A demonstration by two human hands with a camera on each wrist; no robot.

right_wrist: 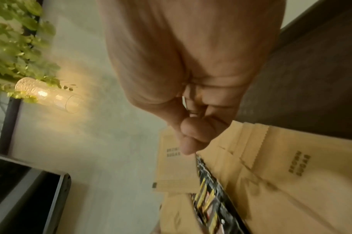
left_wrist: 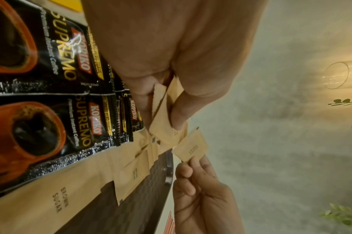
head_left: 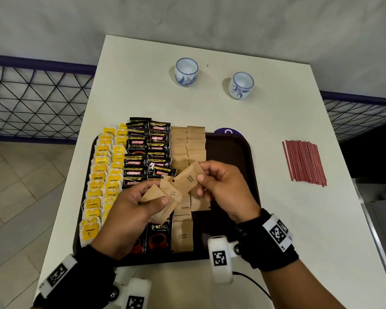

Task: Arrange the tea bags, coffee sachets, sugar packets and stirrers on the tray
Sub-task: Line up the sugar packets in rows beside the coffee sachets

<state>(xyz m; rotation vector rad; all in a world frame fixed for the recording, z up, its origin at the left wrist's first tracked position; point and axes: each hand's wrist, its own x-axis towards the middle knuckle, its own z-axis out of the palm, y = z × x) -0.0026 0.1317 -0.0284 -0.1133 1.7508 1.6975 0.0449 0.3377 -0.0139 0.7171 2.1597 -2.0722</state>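
A dark tray [head_left: 232, 150] is set on a white tabletop [head_left: 265, 219] and serves as the landmark here. Along the tray's left edge, yellow tea bags [head_left: 103, 175] are laid in two overlapping columns. Just right of them, black coffee sachets [head_left: 147, 150] are stacked in two columns. Next, brown sugar packets [head_left: 188, 141] are lined up in two columns near the tray's middle; the tray's right part is bare. Above the tray's near half, a small bunch of sugar packets [head_left: 165, 197] is gripped by the left hand [head_left: 129, 210], thumb on top. One single sugar packet [head_left: 187, 177] is pinched by the right hand [head_left: 225, 188]. Well right of the tray, red stirrers [head_left: 304, 162] are lying in a bundle on the tabletop. Beyond the tray, two small cups [head_left: 186, 72] are standing upright.
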